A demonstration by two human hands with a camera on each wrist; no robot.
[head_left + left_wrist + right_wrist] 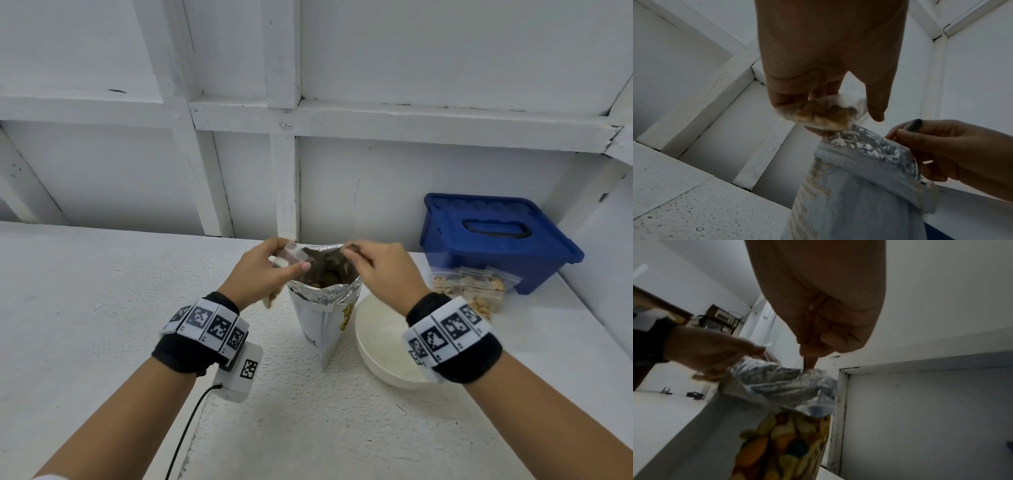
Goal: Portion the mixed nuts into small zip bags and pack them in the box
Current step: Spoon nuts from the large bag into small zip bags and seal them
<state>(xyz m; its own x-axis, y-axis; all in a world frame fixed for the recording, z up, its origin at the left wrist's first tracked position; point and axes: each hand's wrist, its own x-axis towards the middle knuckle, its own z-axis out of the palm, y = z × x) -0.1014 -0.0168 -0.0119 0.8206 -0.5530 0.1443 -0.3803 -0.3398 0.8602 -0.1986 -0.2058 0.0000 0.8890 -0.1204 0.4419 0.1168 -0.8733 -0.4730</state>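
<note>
A large foil nut bag (pixel 322 322) stands open on the white counter, with nuts showing inside. My left hand (pixel 270 270) holds a small clear zip bag (pixel 286 257) at the foil bag's left rim. The wrist view shows several nuts in the small zip bag (pixel 824 113). My right hand (pixel 373 267) is at the right rim, its fingers curled round a thin dark handle (pixel 805 363) that points down into the foil bag (pixel 777 386). The handle's lower end is hidden. The blue box (pixel 496 236) stands at the back right with its lid on.
Several filled zip bags (pixel 469 291) lie in front of the blue box. A white bowl (pixel 376 346) sits just right of the foil bag, under my right wrist. A white panelled wall runs close behind the counter.
</note>
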